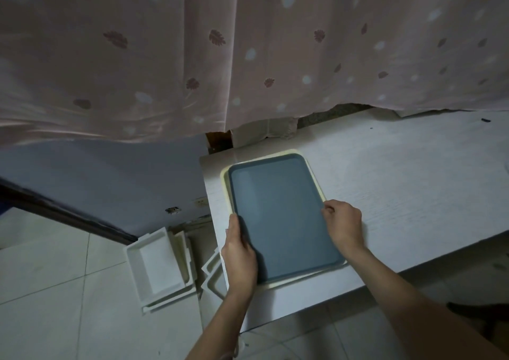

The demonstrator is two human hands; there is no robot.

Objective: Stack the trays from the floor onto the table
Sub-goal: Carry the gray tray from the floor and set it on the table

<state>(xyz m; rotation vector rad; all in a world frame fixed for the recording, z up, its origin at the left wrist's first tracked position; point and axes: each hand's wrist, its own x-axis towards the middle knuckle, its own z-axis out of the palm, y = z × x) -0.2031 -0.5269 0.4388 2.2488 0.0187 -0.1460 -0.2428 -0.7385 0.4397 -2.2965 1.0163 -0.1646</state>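
Head view, looking down: blue tray (278,216) lying inside a pale yellow tray (224,183) on the white desk (399,172), near its left end, long axis running away from the body and leaning slightly left. Left hand (239,252) clamped on the near left rim of the blue tray, thumb on top and fingers wrapped under the edge; right hand (343,222) curled over the right rim somewhat farther up, fingertips pinching it. Blue tray sitting a touch off square in the yellow one, yellow border showing wider along the left and far sides, thin along the near edge. Probably just being settled into place, so little more than a small nudge and a release left for this one. Remaining work lying down and to the left: white trays (159,266) heaped on the tiled floor (55,277) beside the desk's left end, one open side up and leaning, others partly tucked under the desk edge, exact count hard to make out in the dim light. Left hand the nearer of the two to that heap, almost directly above its right part; right hand well apart from it across the stack. Next reach likely leftward and downward past the desk edge. Patterned curtain (248,56) hanging behind.
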